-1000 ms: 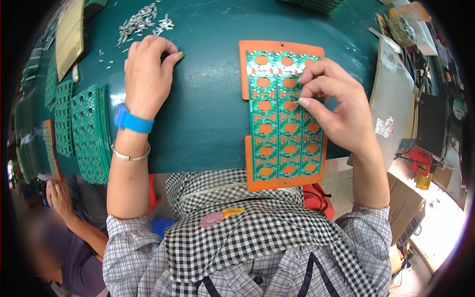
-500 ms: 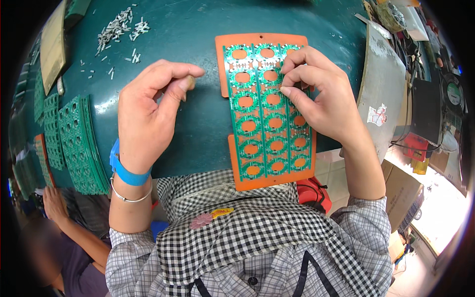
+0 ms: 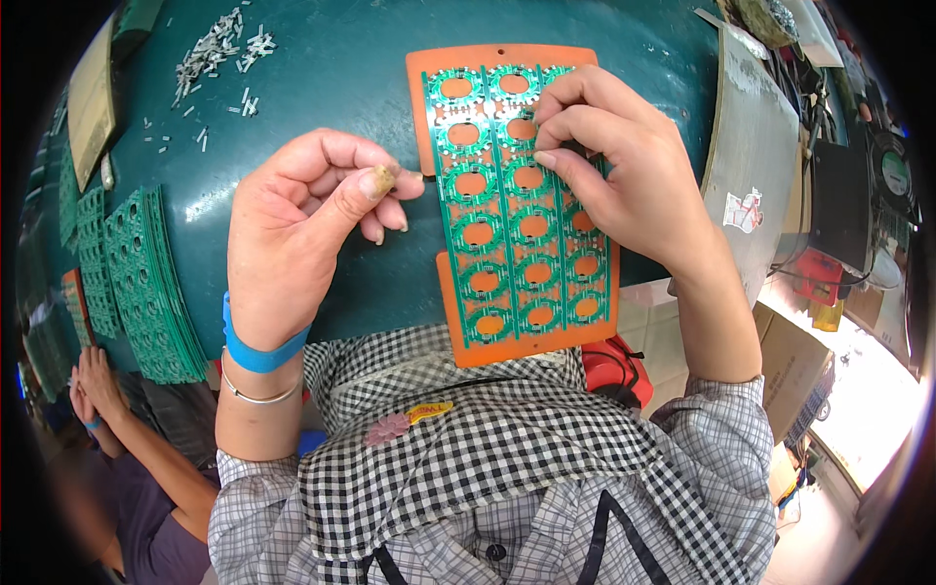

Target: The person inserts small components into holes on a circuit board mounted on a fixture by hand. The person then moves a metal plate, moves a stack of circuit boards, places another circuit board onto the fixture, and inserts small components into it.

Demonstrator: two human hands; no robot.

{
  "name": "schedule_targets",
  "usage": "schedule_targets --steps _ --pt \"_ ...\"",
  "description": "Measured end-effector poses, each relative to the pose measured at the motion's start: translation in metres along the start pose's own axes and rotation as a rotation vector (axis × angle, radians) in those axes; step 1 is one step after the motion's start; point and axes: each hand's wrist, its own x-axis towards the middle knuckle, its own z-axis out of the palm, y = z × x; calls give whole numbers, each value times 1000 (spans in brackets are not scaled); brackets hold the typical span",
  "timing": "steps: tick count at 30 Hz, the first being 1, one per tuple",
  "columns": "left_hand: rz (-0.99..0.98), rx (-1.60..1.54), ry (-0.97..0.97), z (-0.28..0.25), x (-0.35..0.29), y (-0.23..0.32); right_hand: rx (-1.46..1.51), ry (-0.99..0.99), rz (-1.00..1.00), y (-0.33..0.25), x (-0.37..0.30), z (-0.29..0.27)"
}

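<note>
A panel of green circuit boards (image 3: 504, 229) with rows of oval openings lies on an orange holder plate (image 3: 453, 292), whose near end juts past the table edge. Over the panel's upper right part is my right hand (image 3: 619, 156). Its thumb and fingertips come together at the boards; anything between them is too small to make out. Left of the panel hovers my left hand (image 3: 307, 200), a blue band on its wrist. Its thumb is pressed toward the curled index finger, with a brownish yellow covering or piece at the thumb tip. What it pinches is hidden.
Small silvery parts (image 3: 210, 54) lie in a loose pile at the far left of the green table (image 3: 322, 58). Stacked green circuit panels (image 3: 156, 283) stand at the left. A co-worker's hands (image 3: 97, 385) show lower left. A grey metal sheet (image 3: 746, 166) borders the right.
My left hand has moved closer to the panel, and its lower fingers now show. The right hand stays at the panel's upper part. The whole view has shifted slightly.
</note>
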Motion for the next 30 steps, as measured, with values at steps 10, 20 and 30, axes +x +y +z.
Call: schedule_targets --steps 10,20,30 --pt "11 -39 5 7 -6 -2 -56 55 -18 -3 0 7" --pt "-51 -171 45 25 -9 -7 -5 35 -140 -25 1 -4" --pt "-105 -322 -12 38 -14 -9 86 220 -379 -37 -4 5"
